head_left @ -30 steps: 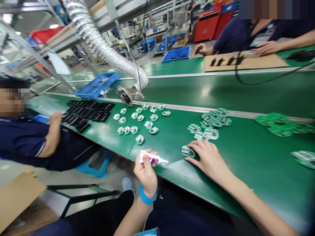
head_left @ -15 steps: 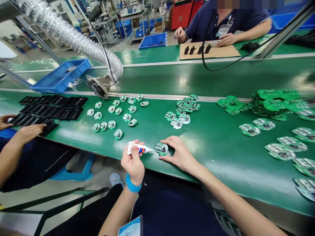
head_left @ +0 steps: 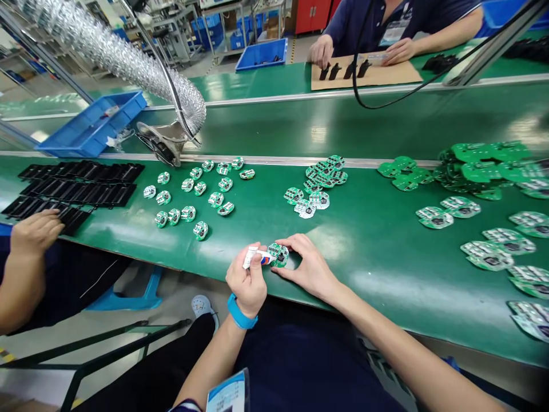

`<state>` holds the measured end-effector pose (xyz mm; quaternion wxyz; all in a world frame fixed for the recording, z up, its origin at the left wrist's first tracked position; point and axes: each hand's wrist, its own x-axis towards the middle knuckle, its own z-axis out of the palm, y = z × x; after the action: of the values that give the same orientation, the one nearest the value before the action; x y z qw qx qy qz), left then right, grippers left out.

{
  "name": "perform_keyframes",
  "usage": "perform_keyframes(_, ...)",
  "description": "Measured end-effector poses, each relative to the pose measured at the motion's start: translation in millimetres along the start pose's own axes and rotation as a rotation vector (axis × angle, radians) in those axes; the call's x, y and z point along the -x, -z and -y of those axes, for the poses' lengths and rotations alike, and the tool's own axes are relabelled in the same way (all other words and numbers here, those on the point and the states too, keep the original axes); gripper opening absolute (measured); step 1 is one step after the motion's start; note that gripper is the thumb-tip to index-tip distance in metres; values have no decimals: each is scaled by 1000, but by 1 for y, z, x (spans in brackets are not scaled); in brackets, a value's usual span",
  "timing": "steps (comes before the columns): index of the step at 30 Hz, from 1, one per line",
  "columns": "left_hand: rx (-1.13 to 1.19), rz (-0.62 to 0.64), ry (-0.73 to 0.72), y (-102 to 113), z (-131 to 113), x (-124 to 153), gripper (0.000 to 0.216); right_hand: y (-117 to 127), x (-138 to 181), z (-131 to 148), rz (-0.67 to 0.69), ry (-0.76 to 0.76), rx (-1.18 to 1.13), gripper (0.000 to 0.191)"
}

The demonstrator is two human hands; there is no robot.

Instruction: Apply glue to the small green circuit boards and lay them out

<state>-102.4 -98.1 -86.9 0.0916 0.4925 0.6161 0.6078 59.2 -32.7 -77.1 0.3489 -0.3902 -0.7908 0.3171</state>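
The left hand (head_left: 246, 281) pinches a small white squeeze tube with orange and blue print (head_left: 250, 256) between thumb and curled fingers, its narrow end pointing at a roundish green-and-white circuit board with a black square component (head_left: 280, 256). That circuit board sits at the near edge of the green worktop (head_left: 364, 240), where the right hand (head_left: 306, 266) pinches it, thumb and index finger at opposite edges. The tube's tip overlaps the board's left side; whether it touches, or anything has come out, cannot be told. Work on this one piece thus seems under way, not finished. To the left, small roundish green boards (head_left: 200, 230) lie loosely spaced; their layout suggests handled pieces, though no clear mark confirms it. Just beyond the right hand, an overlapping cluster of green-and-white boards (head_left: 326, 171) looks to be waiting, as do the stacked bare-green boards (head_left: 476, 154) and the flat paired boards (head_left: 486, 255) farther right, so a good share appears left.
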Motion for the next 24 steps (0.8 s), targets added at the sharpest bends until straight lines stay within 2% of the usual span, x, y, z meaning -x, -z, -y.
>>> perform_keyframes(15, -54, -106, 22, 3, 0, -13, 33, 0, 3, 0, -33, 14, -41, 47)
perform_keyframes(24, 22, -85, -2, -11, -10, -11, 32, -2, 4, -1, -49, 67, -49, 46)
